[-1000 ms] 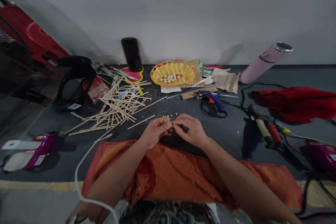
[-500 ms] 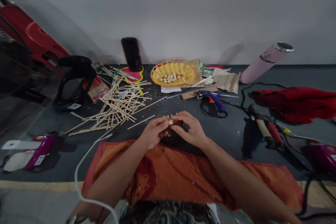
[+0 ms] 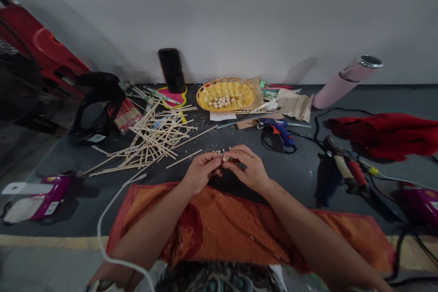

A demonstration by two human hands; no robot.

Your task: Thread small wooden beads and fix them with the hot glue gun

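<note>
Both hands meet over the dark table, just past the orange towel (image 3: 232, 228). A small pale wooden piece (image 3: 225, 158) sits between their fingertips, partly covered. My left hand (image 3: 201, 171) is closed, thumb and fingers pinching the piece from the left. From the other side, my right hand (image 3: 249, 166) pinches it with thumb and forefinger. Several tiny wooden bits (image 3: 219, 151) lie on the table right behind the fingertips. A loose thin wooden stick (image 3: 184, 159) rests left of the hands. Farther back, a yellow woven basket (image 3: 244, 96) holds several small pale wooden pieces.
A heap of wooden sticks (image 3: 157, 139) spreads to the left, near a leaning phone (image 3: 171, 70). A blue glue gun (image 3: 278, 130) lies back right. Pliers (image 3: 347, 166), a red cloth (image 3: 386, 134) and a pink flask (image 3: 347, 82) are farther right. A white cable (image 3: 101, 232) crosses the left front.
The fingertips have drawn closer around the small wooden piece, which has shifted slightly right and is turned differently. The right thumb now touches it. Everything else looks the same.
</note>
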